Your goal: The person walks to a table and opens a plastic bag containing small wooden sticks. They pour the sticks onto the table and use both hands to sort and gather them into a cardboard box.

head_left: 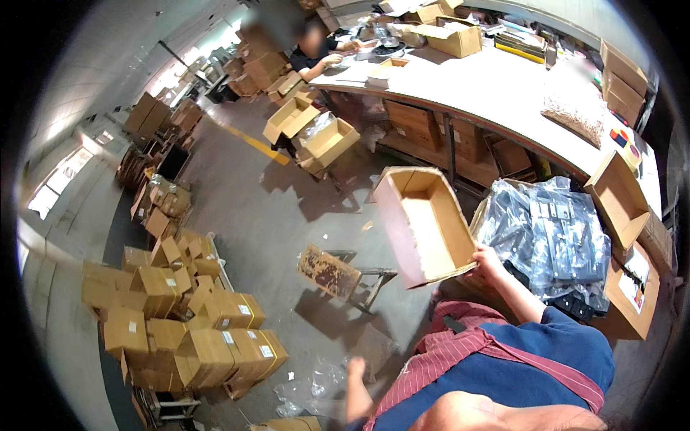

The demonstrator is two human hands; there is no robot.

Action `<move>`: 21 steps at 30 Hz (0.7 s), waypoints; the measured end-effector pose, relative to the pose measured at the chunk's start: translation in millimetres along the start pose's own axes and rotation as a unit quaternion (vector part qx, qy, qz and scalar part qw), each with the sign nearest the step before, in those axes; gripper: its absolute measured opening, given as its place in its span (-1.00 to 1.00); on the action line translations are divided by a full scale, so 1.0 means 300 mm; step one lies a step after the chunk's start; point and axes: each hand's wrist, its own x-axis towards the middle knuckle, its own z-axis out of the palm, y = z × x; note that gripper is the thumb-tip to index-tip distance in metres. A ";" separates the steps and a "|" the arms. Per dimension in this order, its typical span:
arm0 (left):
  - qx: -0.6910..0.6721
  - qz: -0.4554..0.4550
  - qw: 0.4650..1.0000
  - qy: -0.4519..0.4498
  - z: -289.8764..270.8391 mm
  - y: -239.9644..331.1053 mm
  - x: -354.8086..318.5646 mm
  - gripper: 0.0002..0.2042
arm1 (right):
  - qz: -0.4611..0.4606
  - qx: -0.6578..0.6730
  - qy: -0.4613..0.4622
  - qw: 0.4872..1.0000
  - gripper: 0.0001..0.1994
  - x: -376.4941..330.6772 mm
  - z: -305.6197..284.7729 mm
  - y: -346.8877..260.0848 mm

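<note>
My right hand (490, 264) grips the near edge of an open, empty cardboard box (438, 233) with a pale outer side and brown inside. The box is tilted in the air, its open side facing up toward me. Lower down, my left hand (356, 368) hangs beside my body over the floor, apart from the box; its fingers are too unclear to read. Just right of my right hand lies a stack of dark flat parts in clear plastic bags (550, 237).
A small worn stool (329, 271) stands on the floor ahead. Cardboard boxes (215, 337) pile up at left. A long white worktable (496, 93) runs along the far right, where a co-worker (313, 54) sits. Loose plastic film (316, 384) lies on the floor.
</note>
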 end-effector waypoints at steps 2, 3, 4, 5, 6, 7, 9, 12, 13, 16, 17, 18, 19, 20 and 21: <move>-0.103 -0.057 0.993 -0.017 0.003 -0.041 0.272 -0.70 | -0.024 -0.007 0.032 0.999 -0.46 0.145 -0.022 -0.031; -0.123 -0.024 0.992 0.017 -0.018 0.028 0.375 -0.71 | -0.028 0.005 0.052 0.998 -0.50 0.185 -0.015 -0.084; -0.135 -0.025 0.990 0.041 -0.004 0.097 0.488 -0.71 | -0.084 0.012 0.095 0.992 -0.52 0.269 -0.016 -0.135; -0.128 -0.017 0.992 0.003 -0.024 0.171 0.560 -0.71 | -0.116 -0.008 0.148 0.982 -0.54 0.304 0.013 -0.201; -0.306 -0.045 0.948 -0.078 -0.010 0.344 0.614 -0.72 | -0.136 -0.059 0.143 0.979 -0.54 0.348 -0.097 -0.253; -0.145 0.023 0.981 -0.131 -0.024 0.564 0.638 -0.70 | -0.146 -0.051 0.235 0.960 -0.60 0.360 -0.121 -0.341; -0.050 0.072 0.982 -0.169 -0.079 0.695 0.721 -0.68 | -0.187 -0.038 0.258 0.947 -0.61 0.453 -0.233 -0.394; 0.130 0.117 0.963 -0.203 -0.089 0.756 0.866 -0.65 | -0.214 -0.002 0.304 0.928 -0.62 0.522 -0.272 -0.527; 0.171 0.110 0.956 -0.213 -0.095 0.766 0.917 -0.64 | -0.220 -0.006 0.312 0.924 -0.62 0.541 -0.304 -0.558; 0.228 0.070 0.935 -0.261 -0.106 0.802 1.063 -0.60 | -0.224 -0.031 0.354 0.908 -0.60 0.585 -0.396 -0.642; 0.261 0.068 0.923 -0.274 -0.121 0.802 1.106 -0.60 | -0.210 -0.040 0.371 0.903 -0.56 0.597 -0.398 -0.675; 0.292 0.062 0.907 -0.296 -0.118 0.814 1.156 -0.59 | -0.216 -0.047 0.383 0.897 -0.54 0.626 -0.410 -0.704; 0.322 0.056 0.890 -0.317 -0.112 0.828 1.212 -0.58 | -0.222 -0.054 0.392 0.891 -0.52 0.667 -0.417 -0.733; 0.346 0.050 0.874 -0.337 -0.134 0.876 1.229 -0.56 | -0.224 -0.054 0.407 0.884 -0.50 0.700 -0.423 -0.760; 0.375 0.003 0.856 -0.357 -0.168 0.914 1.264 -0.54 | -0.214 -0.052 0.427 0.877 -0.55 0.727 -0.386 -0.794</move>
